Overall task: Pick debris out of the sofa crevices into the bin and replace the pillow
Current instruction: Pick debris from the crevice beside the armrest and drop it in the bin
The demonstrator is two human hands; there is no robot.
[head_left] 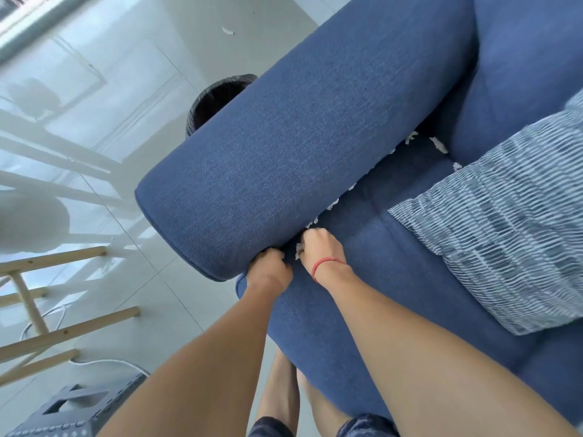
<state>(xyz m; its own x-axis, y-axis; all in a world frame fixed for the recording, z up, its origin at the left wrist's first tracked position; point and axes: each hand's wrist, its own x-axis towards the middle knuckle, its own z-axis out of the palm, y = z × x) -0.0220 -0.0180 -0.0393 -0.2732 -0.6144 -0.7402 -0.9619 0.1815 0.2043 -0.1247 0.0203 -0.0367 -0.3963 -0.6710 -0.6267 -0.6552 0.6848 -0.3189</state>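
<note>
Debris (438,145) is lining the sofa (378,279) crevice beside glossy floor (176,298).
Left hand (269,269) gripping armrest (284,137), right hand (318,247) pinching a scrap (298,250); bin (217,96) peeking behind, contents hidden.

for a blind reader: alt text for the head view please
The right hand pinches a white paper scrap in the crevice beside a blue sofa's armrest; the left hand grips the armrest's end. A striped pillow lies on the seat.

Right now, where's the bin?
Head view, upper left of centre: the black-lined bin stands on the floor just beyond the sofa armrest, on the person's left, partly hidden behind it.
</note>
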